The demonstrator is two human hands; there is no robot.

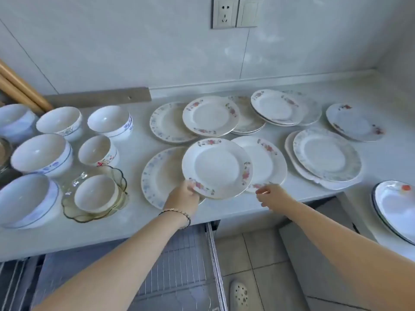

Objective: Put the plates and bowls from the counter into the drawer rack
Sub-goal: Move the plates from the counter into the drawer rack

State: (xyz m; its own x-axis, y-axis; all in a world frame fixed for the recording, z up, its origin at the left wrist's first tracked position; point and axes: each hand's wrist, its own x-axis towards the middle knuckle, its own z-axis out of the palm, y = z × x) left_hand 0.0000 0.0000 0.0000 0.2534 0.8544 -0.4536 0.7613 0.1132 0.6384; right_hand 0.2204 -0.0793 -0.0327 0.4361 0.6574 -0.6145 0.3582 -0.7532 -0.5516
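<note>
Several white plates with flower rims lie spread and overlapping on the pale counter (224, 212). My left hand (183, 196) grips the near rim of a red-flowered plate (216, 168), which is tilted up over a blue-patterned plate (159, 176). My right hand (272, 195) pinches the near edge of another red-flowered plate (266, 162) lying flat beside it. Several white bowls (41, 154) stand at the counter's left. The wire drawer rack (179, 265) is pulled out below the counter, partly hidden by my left forearm.
A small bowl sits in an amber glass dish (121, 194) near the left front. An enamel tray (395, 209) rests on the right counter wing. A slipper (239, 296) is on the tiled floor. Wooden sticks (20, 88) lean at the far left.
</note>
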